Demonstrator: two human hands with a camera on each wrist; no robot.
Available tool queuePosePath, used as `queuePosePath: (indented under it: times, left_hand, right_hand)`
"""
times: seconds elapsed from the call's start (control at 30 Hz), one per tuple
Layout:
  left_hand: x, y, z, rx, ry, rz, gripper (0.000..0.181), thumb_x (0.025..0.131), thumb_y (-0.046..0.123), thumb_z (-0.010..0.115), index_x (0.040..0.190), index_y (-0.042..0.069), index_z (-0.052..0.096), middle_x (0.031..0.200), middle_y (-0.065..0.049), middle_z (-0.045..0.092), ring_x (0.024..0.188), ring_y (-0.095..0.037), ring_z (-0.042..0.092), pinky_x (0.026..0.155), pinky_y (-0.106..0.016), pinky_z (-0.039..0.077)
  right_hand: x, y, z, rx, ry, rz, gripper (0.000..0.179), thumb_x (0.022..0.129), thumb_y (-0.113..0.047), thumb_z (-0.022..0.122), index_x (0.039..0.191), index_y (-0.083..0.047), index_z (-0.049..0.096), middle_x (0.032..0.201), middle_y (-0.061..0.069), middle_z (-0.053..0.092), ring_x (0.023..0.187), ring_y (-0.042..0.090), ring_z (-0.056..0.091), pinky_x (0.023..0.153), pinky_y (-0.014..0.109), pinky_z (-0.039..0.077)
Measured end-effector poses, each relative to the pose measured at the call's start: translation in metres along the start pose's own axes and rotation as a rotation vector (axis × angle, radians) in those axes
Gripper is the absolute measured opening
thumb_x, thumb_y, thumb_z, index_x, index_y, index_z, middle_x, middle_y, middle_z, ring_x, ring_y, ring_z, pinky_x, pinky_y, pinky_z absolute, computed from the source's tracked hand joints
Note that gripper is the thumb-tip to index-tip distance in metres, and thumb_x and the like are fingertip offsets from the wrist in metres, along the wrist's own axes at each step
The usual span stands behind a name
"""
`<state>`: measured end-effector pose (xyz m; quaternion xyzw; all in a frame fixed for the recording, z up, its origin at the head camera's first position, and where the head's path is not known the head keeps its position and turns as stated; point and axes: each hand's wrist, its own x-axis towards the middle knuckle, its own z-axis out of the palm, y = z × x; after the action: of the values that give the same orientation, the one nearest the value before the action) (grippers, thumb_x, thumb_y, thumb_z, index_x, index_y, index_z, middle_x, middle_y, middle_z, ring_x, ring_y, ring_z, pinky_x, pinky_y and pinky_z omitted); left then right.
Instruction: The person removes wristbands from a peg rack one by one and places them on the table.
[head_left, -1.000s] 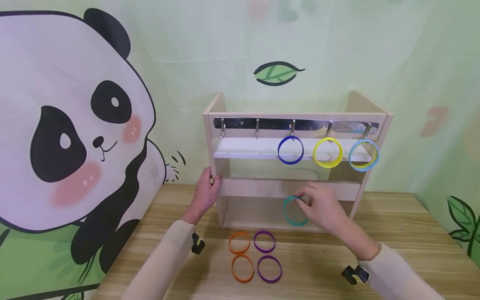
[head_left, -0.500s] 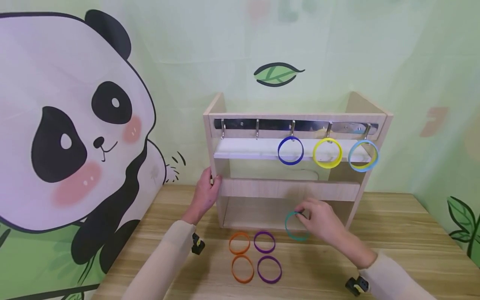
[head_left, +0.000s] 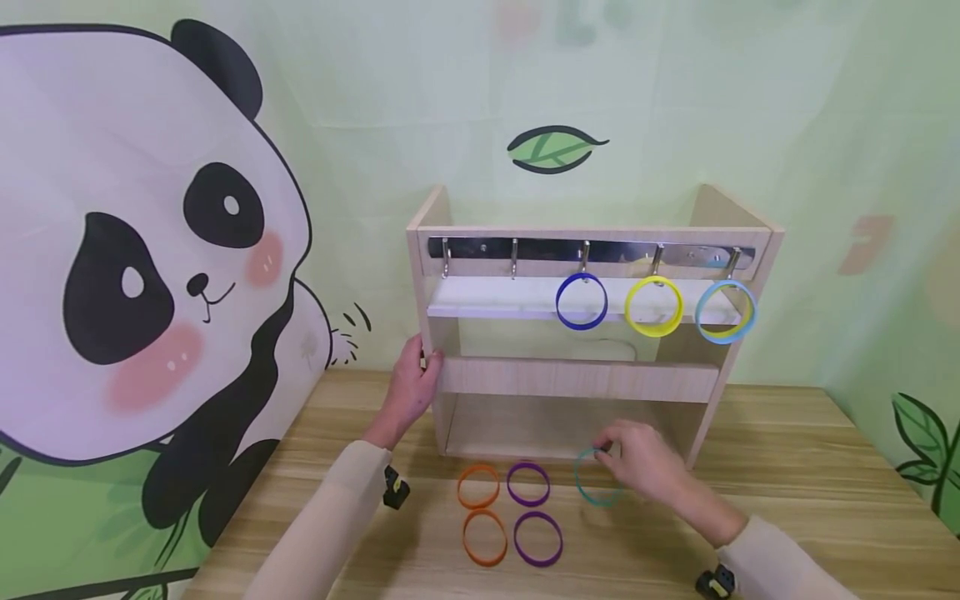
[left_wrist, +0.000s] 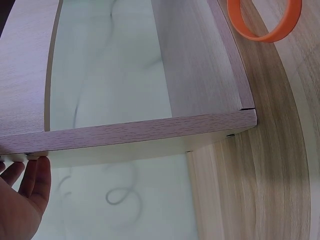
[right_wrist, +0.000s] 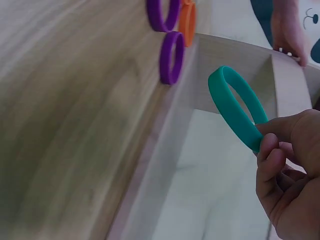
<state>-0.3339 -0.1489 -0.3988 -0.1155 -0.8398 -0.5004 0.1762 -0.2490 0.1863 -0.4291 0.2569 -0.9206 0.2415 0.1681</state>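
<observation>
My right hand (head_left: 641, 458) pinches a teal silicone wristband (right_wrist: 231, 107) between thumb and fingers, low before the shelf's front right part. Its loop hangs tilted from the fingertips. My left hand (head_left: 408, 387) grips the left side panel of the wooden shelf (head_left: 577, 377), thumb at the front edge; the left wrist view shows fingertips against the panel's outer face. From the shelf's metal hook rail (head_left: 551, 248) hang a dark blue wristband (head_left: 581, 327), a yellow wristband (head_left: 654, 332) and a light blue wristband (head_left: 718, 337). The two leftmost hooks are bare.
On the wooden table (head_left: 810, 467), two orange wristbands (head_left: 484, 562) and two purple wristbands (head_left: 538, 562) lie in a square group before the shelf. Behind stands a pale green backdrop (head_left: 360, 125) with a large panda picture.
My right hand has lowered the teal wristband from in front of the shelf's lower opening toward the tabletop, drawing it slightly nearer. The left hand stays on the panel.
</observation>
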Motion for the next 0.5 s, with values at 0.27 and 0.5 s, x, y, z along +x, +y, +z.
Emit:
queuePosePath:
  times: [0.27,0.5]
  left_hand:
    - [-0.001,-0.001,0.0,-0.015,-0.006,0.007,0.044,0.1,0.026,0.041,0.14,0.007,0.036,0.128,-0.012,0.047,0.108,-0.027,0.053,0.083,-0.043,0.053]
    - [-0.001,0.0,0.0,-0.013,-0.004,0.009,0.045,0.099,0.026,0.04,0.139,0.006,0.035,0.129,-0.012,0.047,0.109,-0.027,0.053,0.083,-0.043,0.053]
  right_hand:
    - [-0.008,0.012,0.013,0.083,-0.037,0.039,0.01,0.074,0.001,0.074,0.08,-0.006,0.07,0.079,0.0,0.066,0.072,0.015,0.063,0.062,0.021,0.053]
    - [-0.013,0.022,0.019,0.175,-0.099,0.089,0.009,0.076,0.002,0.072,0.081,-0.006,0.07,0.079,0.003,0.068,0.071,0.018,0.063,0.06,0.021,0.053]
